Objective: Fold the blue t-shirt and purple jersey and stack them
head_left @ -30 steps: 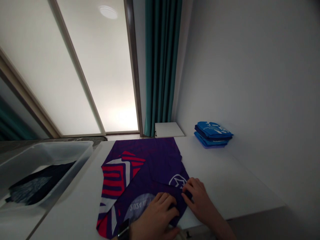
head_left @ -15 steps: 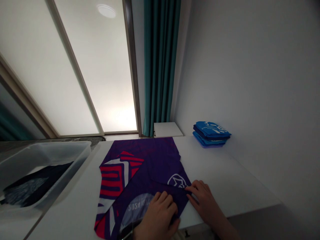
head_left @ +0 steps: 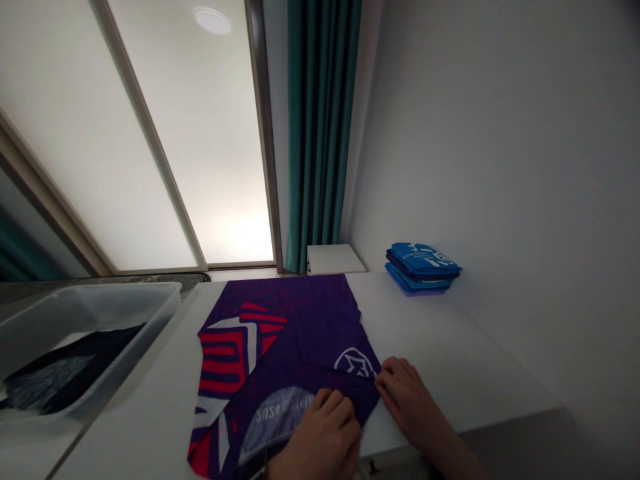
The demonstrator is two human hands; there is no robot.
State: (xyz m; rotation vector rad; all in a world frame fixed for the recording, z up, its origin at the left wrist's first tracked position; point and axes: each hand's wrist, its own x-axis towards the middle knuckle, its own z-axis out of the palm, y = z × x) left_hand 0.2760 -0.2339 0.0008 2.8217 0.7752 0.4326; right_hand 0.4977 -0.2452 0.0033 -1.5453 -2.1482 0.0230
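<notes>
A purple shirt point(head_left: 305, 313) with red and white printing lies partly folded over on the white table, its "2024" lettering upside down to me. At its right edge, just below a white star emblem, my right hand point(head_left: 407, 397) pinches the fabric between thumb and fingers. My left hand point(head_left: 325, 430) rests over the near part of the shirt with curled fingers, closed on the cloth by the near edge. The fingertips and thumb of that hand are partly hidden, and the wrist carries a dark band.
On the left stands a translucent plastic bin point(head_left: 167, 300) with dark clothing point(head_left: 65, 373) in it. A stack of folded blue fabric point(head_left: 423, 270) sits at the back right of the white table point(head_left: 450, 360), against the wall. Behind it are a white box-like surface point(head_left: 335, 259) and a teal curtain point(head_left: 323, 133).
My right hand has shifted slightly right and its fingers have drawn together on the shirt's edge. My left hand has moved a little to the right. The shirt lies almost the same.
</notes>
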